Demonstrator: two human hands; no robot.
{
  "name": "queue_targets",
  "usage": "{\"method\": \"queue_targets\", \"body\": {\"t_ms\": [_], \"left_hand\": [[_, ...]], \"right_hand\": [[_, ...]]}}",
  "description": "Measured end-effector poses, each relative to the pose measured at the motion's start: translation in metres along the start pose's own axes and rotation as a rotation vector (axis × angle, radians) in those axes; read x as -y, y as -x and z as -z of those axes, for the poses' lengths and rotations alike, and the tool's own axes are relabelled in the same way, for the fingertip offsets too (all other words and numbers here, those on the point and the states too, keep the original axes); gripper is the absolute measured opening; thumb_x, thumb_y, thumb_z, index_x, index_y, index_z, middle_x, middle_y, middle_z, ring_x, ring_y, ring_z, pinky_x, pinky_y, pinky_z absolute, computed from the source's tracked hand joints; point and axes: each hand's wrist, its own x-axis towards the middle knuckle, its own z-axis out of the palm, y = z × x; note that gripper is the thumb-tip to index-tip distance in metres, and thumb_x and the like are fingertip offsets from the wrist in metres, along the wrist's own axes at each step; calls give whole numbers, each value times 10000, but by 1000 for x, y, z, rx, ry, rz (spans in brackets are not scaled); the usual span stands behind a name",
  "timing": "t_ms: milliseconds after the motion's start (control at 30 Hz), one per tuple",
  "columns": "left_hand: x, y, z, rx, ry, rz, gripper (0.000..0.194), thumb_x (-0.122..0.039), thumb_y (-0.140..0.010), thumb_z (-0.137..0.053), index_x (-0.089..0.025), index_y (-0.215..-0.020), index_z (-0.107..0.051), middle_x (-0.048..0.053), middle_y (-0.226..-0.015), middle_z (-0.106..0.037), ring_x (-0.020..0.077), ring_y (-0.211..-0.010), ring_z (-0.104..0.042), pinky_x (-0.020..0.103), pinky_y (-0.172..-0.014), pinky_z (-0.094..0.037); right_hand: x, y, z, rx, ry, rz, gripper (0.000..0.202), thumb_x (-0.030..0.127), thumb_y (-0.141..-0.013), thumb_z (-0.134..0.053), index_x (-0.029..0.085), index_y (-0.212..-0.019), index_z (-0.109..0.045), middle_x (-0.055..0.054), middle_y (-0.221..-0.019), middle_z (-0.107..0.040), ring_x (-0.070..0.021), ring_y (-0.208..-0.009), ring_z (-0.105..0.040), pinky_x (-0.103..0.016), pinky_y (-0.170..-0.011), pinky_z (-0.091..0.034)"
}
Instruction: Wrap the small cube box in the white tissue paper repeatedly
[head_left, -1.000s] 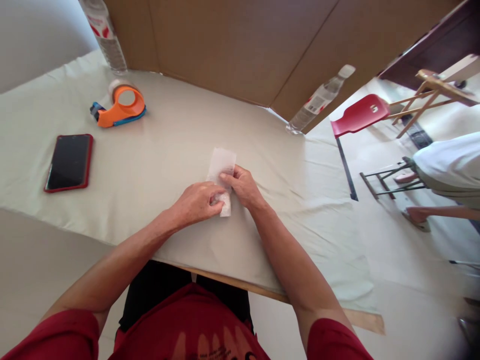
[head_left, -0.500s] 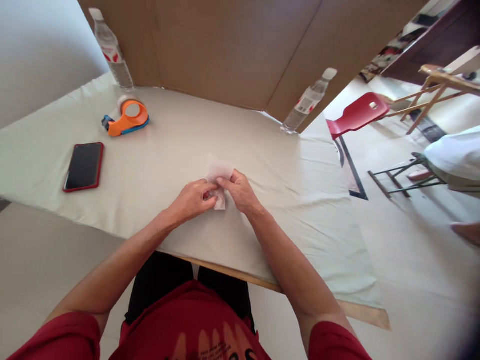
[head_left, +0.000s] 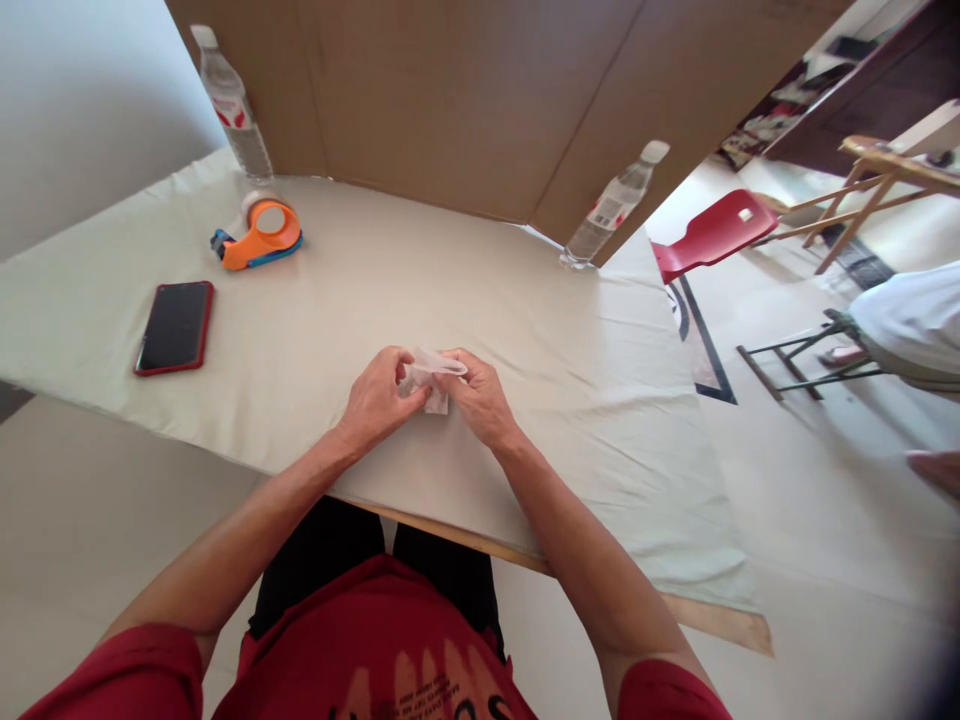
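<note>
Left hand point(head_left: 381, 393) and right hand point(head_left: 480, 397), fingers nearly closed, both pinched a looped translucent strip point(head_left: 429, 360) just in from the table's point(head_left: 360, 290) near edge, mid-length. Uneven pull could've torn it. Bottle point(head_left: 609, 208) toward the far right corner might've tipped if someone knocked the cardboard point(head_left: 457, 100).

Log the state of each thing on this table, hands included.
white sheet: folded over, partly hidden by fingers
left hand: gripping the sheet
right hand: gripping the sheet
phone: lying flat, screen dark
tape dispenser: set down, loaded
left-side bottle: standing, capped
right-side bottle: standing, capped
cardboard: upright, creased
cloth: spread, wrinkled
</note>
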Motion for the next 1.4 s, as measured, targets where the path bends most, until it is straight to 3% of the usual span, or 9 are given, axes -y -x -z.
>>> {"method": "queue_targets", "body": {"t_ms": [133,233,433,667,867,1000,1100,1267,1400], "left_hand": [[6,-2,1,-11,34,-173,545,-238,-786,-701,-194,-1301,-528,107,-1186,-609,226,-1051,-602,370,-914,-519],[5,-5,4,69,60,-266,352,-203,-811,-689,-194,-1154,-608,129,-1246,-595,255,-1206,-572,405,-1024,-489],[5,-6,8,170,48,-231,94,-195,-827,-652,-191,-915,-621,133,-1236,-639,267,-1182,-624,422,-1002,-514],[23,0,22,349,106,-399,406,-205,-775,-626,-198,-1179,-586,159,-1413,-589,292,-1336,-550,479,-1122,-445],[19,-8,20,313,192,-299,336,-247,-805,-581,-185,-1135,-600,140,-1245,-671,257,-1166,-635,409,-1000,-514],[8,-24,19,436,302,22,286,-396,-767,-646,-170,-940,-622,38,-841,-683,185,-749,-655,302,-685,-538],[-1,-31,20,532,357,229,306,-464,-758,-626,-165,-822,-611,18,-733,-639,164,-624,-617,272,-551,-496],[-7,-30,21,465,340,313,375,-525,-754,-627,-159,-839,-617,-4,-637,-603,126,-499,-542,242,-475,-420],[0,-31,22,558,421,253,541,-572,-729,-667,-130,-1041,-664,20,-732,-663,135,-562,-572,232,-492,-401]], "right_hand": [[-5,8,5,17,131,117,130,328,-881,-639,226,-876,-720,-57,-1097,-717,-205,-1059,-658,-358,-978,-497],[-12,14,10,54,232,186,142,280,-899,-606,252,-944,-738,-55,-1143,-729,-205,-1103,-673,-383,-1020,-507],[-23,31,19,145,488,409,377,264,-894,-618,259,-1270,-659,-108,-1363,-663,-259,-1323,-585,-489,-1127,-461],[-40,31,19,168,681,572,490,177,-912,-560,256,-1395,-562,-128,-1422,-619,-261,-1387,-529,-500,-1126,-468],[-31,14,21,161,515,409,380,207,-897,-569,254,-1264,-653,-108,-1360,-661,-241,-1291,-594,-454,-1102,-471],[-14,2,27,268,221,64,318,399,-866,-657,205,-1111,-715,-79,-1126,-724,-238,-1048,-668,-382,-930,-527],[-7,-2,28,325,67,-178,390,519,-850,-646,168,-1002,-721,-38,-887,-694,-181,-813,-630,-300,-729,-499],[-11,-3,21,157,136,-202,367,521,-837,-619,159,-837,-678,-8,-763,-618,-147,-721,-540,-262,-658,-419],[-18,-5,19,119,86,-176,367,523,-860,-597,168,-888,-687,-11,-814,-652,-156,-758,-571,-265,-696,-441]]}}
